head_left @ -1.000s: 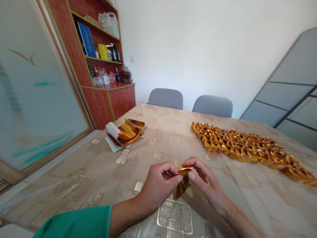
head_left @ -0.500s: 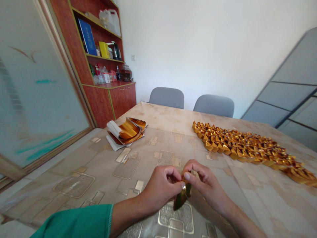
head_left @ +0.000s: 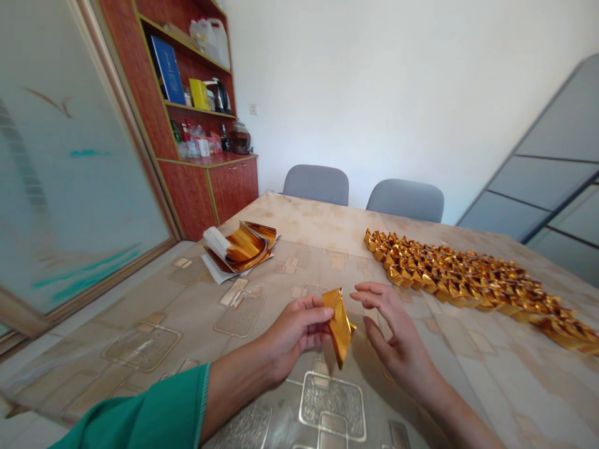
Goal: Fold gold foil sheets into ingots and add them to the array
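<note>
My left hand (head_left: pixel 299 327) pinches a folded piece of gold foil paper (head_left: pixel 339 330) by its left edge, thumb in front. The piece is upright, pointed at its lower end, with a small corner sticking out on its right side. Just to the right of it, my right hand (head_left: pixel 397 330) is apart from the paper, its fingers spread and holding nothing. Both hands are above the patterned tablecloth (head_left: pixel 196 386) near the front of the table.
Loose gold foil sheets and white paper (head_left: pixel 243 249) lie curled at the left. Many folded gold pieces (head_left: pixel 468 280) stand in packed rows at the right. Two grey chairs (head_left: pixel 316 184) are behind the table, and a red-brown cabinet (head_left: pixel 201 181) stands at the back left.
My right hand has let go of the foil paper and moved right, its fingers opening. My left hand has turned the piece so its bright flat side shows.
</note>
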`<action>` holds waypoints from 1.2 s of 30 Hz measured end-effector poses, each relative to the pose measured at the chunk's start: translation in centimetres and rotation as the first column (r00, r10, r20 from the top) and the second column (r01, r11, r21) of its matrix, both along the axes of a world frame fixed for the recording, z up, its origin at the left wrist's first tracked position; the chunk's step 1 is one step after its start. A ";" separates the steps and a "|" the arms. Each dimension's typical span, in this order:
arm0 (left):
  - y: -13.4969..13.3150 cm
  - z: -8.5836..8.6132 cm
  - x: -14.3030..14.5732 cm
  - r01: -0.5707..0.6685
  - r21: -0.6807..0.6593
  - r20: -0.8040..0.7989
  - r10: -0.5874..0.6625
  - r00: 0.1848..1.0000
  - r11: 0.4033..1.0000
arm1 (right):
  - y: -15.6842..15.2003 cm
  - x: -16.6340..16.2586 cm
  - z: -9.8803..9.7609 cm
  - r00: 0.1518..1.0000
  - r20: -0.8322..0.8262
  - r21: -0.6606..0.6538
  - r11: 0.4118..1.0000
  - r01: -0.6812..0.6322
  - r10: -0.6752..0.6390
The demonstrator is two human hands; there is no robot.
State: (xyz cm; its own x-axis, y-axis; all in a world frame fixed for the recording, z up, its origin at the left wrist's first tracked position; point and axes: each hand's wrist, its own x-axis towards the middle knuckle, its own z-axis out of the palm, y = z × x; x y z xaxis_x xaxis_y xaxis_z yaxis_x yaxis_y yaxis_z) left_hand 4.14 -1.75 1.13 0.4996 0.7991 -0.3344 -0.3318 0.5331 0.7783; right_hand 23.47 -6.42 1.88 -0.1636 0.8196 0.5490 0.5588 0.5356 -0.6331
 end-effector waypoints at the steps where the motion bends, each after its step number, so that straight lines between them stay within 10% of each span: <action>1: 0.1 0.0 -0.1 0.002 -0.030 0.026 -0.001 1.000 1.000 | 0.0 0.1 -0.1 0.998 0.059 0.025 0.999 -0.034 0.033; 16: -0.3 -0.5 0.0 0.011 0.014 -0.038 -0.011 0.999 1.000 | 0.2 -0.2 0.8 0.924 0.267 0.076 0.950 -0.302 0.273; 28: -0.8 0.1 0.3 -0.065 -0.038 0.055 0.067 0.996 0.997 | -0.2 -1.0 0.5 0.985 0.116 0.036 0.990 -0.133 0.128; 36: -1.4 0.3 0.8 -0.084 0.166 0.032 0.080 0.996 0.982 | -0.6 -2.7 0.2 0.973 -0.159 -0.150 0.978 0.142 -0.166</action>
